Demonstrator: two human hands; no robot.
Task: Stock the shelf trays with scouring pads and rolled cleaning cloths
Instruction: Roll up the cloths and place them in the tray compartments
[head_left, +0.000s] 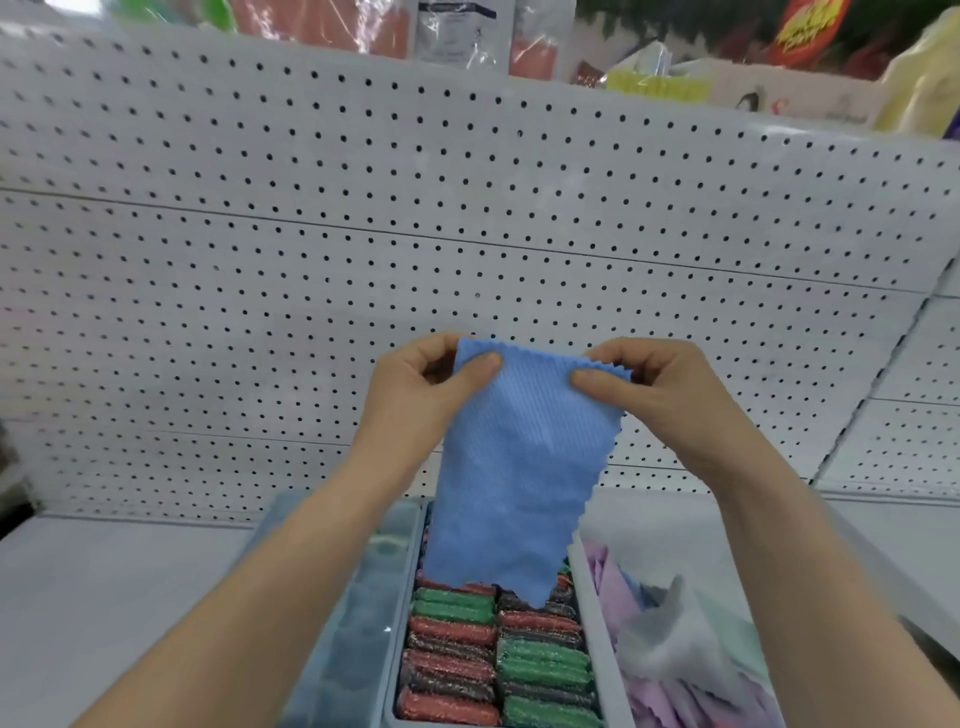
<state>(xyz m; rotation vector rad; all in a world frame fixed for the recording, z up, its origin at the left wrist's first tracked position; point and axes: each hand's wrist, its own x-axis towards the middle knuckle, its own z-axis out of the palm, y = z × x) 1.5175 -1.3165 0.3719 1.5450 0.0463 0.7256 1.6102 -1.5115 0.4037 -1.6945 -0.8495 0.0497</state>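
Note:
A blue cleaning cloth (519, 467) with zigzag edges hangs unrolled in front of me, held up by its top edge. My left hand (421, 395) pinches its top left corner and my right hand (660, 395) pinches its top right corner. Below the cloth stands a grey tray (400, 649) packed with two rows of red, green and dark glittery scouring pads (493, 660). To its right, a white tray (597, 623) holds loose pink, lilac and grey cloths (670, 660). The blue cloth's lower tip hides the far pads.
A white pegboard back panel (467, 208) rises behind the trays. The white shelf surface (104, 597) stretches to the left. A blue-grey lid or tray (353, 623) lies left of the pad tray. Packaged goods (457, 31) sit on the shelf above.

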